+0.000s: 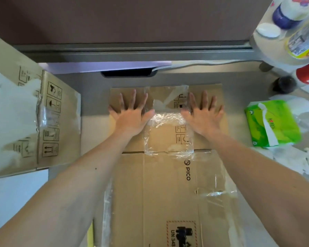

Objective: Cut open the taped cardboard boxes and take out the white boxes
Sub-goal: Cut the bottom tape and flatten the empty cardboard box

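The box lay on the table just under the camera, with clear tape crumpled across its top. Further out, the left hand and right hand pressed flat on it, fingers straight and spread, one on each side of the tape. A second box stood at the left, a tissue pack at the right, and bottles in the far right corner.
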